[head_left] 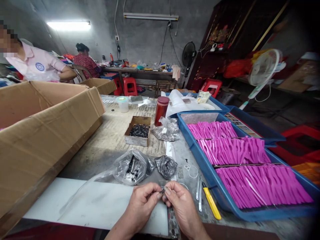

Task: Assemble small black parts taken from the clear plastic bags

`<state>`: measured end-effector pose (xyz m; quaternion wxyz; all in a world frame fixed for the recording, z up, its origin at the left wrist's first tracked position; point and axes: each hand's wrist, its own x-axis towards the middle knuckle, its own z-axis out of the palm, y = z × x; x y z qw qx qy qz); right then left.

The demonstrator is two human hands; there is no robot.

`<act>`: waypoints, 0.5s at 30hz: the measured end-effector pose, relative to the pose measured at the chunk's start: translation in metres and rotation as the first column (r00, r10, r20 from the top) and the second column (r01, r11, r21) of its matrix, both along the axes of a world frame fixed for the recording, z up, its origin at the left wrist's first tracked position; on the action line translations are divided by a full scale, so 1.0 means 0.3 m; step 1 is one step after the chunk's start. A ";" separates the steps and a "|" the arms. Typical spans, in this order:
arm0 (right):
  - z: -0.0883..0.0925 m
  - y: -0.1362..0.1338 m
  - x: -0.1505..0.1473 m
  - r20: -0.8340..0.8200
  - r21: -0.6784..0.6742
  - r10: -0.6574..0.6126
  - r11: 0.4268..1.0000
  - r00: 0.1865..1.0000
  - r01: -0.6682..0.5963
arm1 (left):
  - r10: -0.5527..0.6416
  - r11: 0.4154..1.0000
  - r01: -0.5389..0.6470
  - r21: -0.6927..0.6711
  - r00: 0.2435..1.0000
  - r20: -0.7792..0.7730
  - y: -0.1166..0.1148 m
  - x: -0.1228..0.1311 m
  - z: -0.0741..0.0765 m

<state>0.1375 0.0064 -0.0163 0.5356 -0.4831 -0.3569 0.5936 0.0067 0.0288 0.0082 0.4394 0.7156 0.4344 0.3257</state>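
Observation:
My left hand (pixel 143 200) and my right hand (pixel 180 203) meet at the table's near edge, fingertips pinched together on a tiny dark part (pixel 162 191) that I cannot make out clearly. Just beyond them lie a clear plastic bag of small black parts (pixel 131 166) and a smaller crumpled dark bag (pixel 166 166). To the right lie a yellow-handled tool (pixel 211 202) and white tweezers (pixel 199 193). A blue tray (pixel 200 160) holds rows of magenta plastic strips (pixel 235 151).
A big open cardboard box (pixel 45 130) fills the left. A small carton of black parts (pixel 139 130), a red cylinder (pixel 161 110), a white cup (pixel 123 104) and another bag (pixel 167 130) stand mid-table. Two people sit at the far left. A white fan (pixel 262 71) stands at the right.

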 end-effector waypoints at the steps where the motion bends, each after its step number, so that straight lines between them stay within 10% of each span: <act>1: 0.001 0.000 0.000 0.008 0.004 -0.001 1.000 1.000 0.001 | -0.001 1.000 0.001 0.001 1.000 0.006 -0.001 0.000 0.000; 15: -0.009 0.005 0.003 -0.038 -0.039 0.002 0.999 0.999 -0.003 | 0.001 0.999 0.002 0.042 0.998 -0.064 -0.005 -0.006 -0.015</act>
